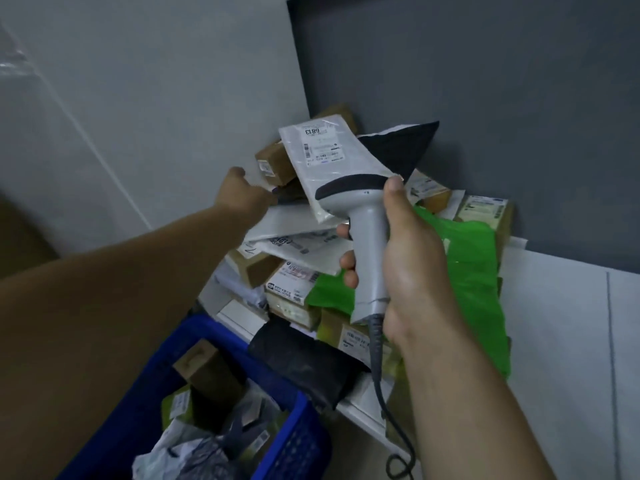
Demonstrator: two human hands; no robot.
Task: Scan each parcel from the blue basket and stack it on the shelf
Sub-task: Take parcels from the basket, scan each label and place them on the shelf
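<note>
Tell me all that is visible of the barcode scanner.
The barcode scanner is a light grey plastic handheld gun with a dark band over its head. The right hand grips its handle, holding it upright above the parcel pile, head pointing left. A dark cable hangs from its base.

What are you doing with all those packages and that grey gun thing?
A person is sorting parcels. The right hand holds a grey corded barcode scanner. The left hand reaches to the pile on the white shelf, at the edge of a white plastic mailer with a printed label lying on top. The blue plastic basket below still holds more parcels.
</note>
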